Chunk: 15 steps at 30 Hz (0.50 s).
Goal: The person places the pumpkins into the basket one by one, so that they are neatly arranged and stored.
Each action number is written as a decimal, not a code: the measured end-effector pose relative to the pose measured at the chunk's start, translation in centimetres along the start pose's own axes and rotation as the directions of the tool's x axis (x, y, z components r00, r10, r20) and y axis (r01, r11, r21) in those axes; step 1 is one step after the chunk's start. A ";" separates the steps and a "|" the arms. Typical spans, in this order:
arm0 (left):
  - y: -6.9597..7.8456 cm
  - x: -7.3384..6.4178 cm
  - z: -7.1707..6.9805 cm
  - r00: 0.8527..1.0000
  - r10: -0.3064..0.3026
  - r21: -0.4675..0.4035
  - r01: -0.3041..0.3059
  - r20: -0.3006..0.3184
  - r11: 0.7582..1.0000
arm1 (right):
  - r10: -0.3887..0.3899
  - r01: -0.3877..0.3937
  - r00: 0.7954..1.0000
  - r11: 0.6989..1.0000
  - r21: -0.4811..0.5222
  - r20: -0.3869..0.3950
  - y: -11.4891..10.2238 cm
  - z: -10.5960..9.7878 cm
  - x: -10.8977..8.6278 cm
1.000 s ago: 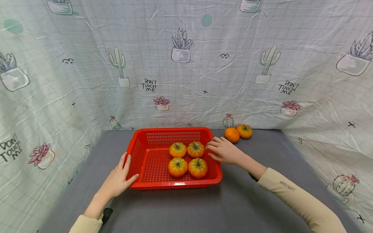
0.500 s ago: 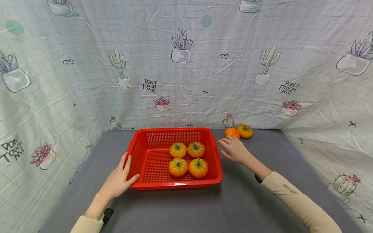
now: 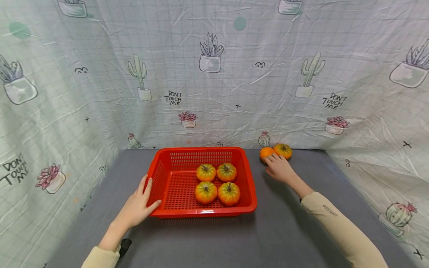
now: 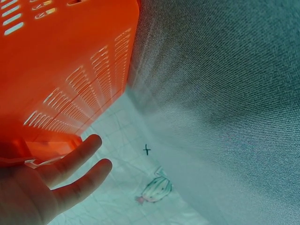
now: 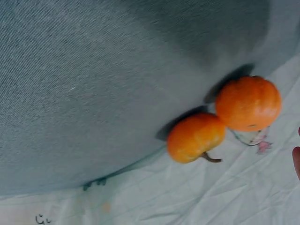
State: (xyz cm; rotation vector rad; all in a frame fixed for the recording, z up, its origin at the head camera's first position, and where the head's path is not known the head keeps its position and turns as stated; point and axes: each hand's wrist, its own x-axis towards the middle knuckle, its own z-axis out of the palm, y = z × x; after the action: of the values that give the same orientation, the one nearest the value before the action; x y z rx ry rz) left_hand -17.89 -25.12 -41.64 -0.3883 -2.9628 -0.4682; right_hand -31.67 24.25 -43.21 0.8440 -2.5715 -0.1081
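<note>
A red plastic basket (image 3: 204, 213) with slotted walls holds several small orange-yellow pumpkins (image 3: 206, 192) in its right half. My left hand (image 3: 135, 206) rests on the basket's left rim, fingers spread and fairly straight; the left wrist view shows two of its fingers (image 4: 86, 180) beside the red wall. Over at the back right, my right hand (image 3: 280, 169) is in front of a plain orange pumpkin (image 3: 266, 153) and partly covers it. A yellow-orange pumpkin (image 3: 283, 150) with a stem touches that one. The right wrist view shows both pumpkins apart from the fingertips at its right edge.
A dark grey cloth (image 3: 214, 242) covers the table. Pale printed fabric (image 3: 234, 82) hangs close behind and along both sides. The back-right pumpkins stand near the foot of the back fabric.
My right hand has moved from the basket's right rim backward and right, to the two pumpkins at the back. The left hand stays at the left rim, and the basket has not moved.
</note>
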 end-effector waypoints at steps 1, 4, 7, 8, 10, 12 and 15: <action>0.0 0.0 0.0 1.000 0.001 0.000 -0.001 -0.001 1.000 | 0.006 -0.006 1.000 1.000 -0.002 0.010 0.2 0.1 0.0; 0.0 0.0 0.0 1.000 0.004 -0.001 -0.004 -0.003 1.000 | 0.017 -0.017 0.999 1.000 -0.017 0.027 0.8 0.5 0.0; 0.0 0.0 0.0 1.000 0.004 -0.001 -0.004 -0.006 1.000 | 0.027 -0.026 0.999 0.999 -0.036 0.033 1.2 0.7 0.0; 0.0 0.1 0.1 1.000 0.005 -0.001 -0.005 -0.007 1.000 | 0.035 -0.034 0.999 0.999 -0.040 0.038 1.3 0.8 0.1; 0.0 0.1 0.1 1.000 0.005 -0.002 -0.005 -0.008 1.000 | 0.060 -0.058 0.997 0.997 -0.048 0.057 1.4 0.9 0.2; 0.1 0.1 0.0 1.000 0.004 -0.003 -0.004 -0.010 1.000 | 0.095 -0.091 0.992 0.995 -0.049 0.082 1.5 1.0 0.3; 0.1 0.0 0.0 1.000 0.002 -0.001 -0.002 -0.009 1.000 | 0.149 -0.144 0.981 0.988 -0.052 0.121 1.6 1.1 0.7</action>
State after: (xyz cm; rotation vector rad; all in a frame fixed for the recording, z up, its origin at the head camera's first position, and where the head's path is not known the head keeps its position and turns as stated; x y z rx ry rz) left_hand -17.90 -25.02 -41.63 -0.3881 -2.9535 -0.4704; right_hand -33.54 25.11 -43.59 0.6483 -2.7282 -0.1761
